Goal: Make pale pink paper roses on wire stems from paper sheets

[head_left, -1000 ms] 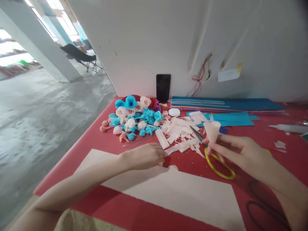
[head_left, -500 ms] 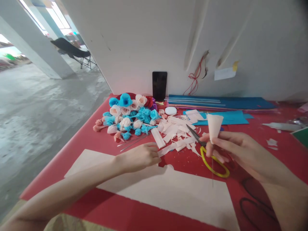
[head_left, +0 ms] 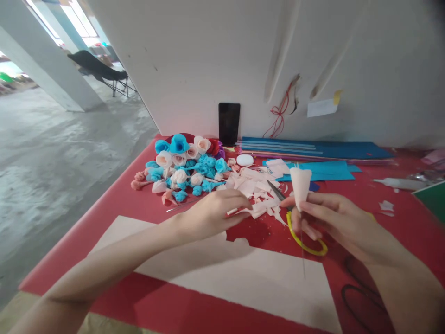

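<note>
Your right hand pinches the pale paper cone near its narrow base, above the worktop, wide end up, a thin wire hanging below. Just behind your fingers lie yellow-handled scissors. Your left hand curls beside the paper scraps; whether it grips one, I can't tell. Beyond sit blue, pale and red paper flowers; a pale sheet lies nearer you.

My right grip covers part of the yellow-handled scissors and some of the lower tip of the paper cone. A white scrap at my left grip is too small to tell whether I hold it. Beyond my right grip, the view's edge cuts off a green board.
</note>
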The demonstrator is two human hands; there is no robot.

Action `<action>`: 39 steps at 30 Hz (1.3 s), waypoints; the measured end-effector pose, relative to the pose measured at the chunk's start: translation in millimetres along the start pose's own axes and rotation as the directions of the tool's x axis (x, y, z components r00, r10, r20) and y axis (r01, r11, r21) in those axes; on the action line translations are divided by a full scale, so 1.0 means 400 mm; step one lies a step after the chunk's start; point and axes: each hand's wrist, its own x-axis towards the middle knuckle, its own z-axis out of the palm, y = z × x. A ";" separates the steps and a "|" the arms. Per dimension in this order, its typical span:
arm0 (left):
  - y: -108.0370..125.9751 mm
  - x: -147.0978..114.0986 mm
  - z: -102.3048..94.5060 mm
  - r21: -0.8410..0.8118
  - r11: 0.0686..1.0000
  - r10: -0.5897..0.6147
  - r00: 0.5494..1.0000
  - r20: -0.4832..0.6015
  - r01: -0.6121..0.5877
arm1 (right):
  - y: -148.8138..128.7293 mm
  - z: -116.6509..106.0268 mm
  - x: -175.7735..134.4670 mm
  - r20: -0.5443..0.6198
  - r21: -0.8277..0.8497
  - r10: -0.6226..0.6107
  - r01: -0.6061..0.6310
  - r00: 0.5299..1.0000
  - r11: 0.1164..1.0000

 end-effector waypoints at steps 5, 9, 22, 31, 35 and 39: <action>0.027 0.086 0.013 -0.216 0.976 -0.054 0.991 -0.121 0.027 | 0.006 0.006 0.004 0.026 0.006 -0.021 0.021 0.999 1.000; 0.035 0.113 0.028 -0.298 0.955 -0.052 0.986 -0.161 0.002 | 0.006 0.015 0.011 0.030 -0.008 -0.029 0.029 0.999 1.000; -0.050 0.122 0.048 -0.467 0.809 -0.402 0.915 -0.001 0.355 | -0.016 -0.018 -0.001 -0.187 -0.026 -0.100 0.096 0.977 0.995; -0.127 0.126 0.079 -0.273 0.848 -0.411 0.889 0.199 0.454 | -0.001 -0.023 0.005 -0.212 -0.106 -0.113 0.092 0.971 0.990; -0.136 0.127 0.079 -0.168 0.886 -0.417 0.901 0.122 0.432 | 0.001 -0.022 0.003 -0.211 -0.114 -0.107 0.084 0.972 0.990; -0.139 0.132 0.066 -0.037 0.917 -0.398 0.917 -0.036 0.397 | 0.004 -0.021 0.003 -0.211 -0.117 -0.106 0.083 0.972 0.990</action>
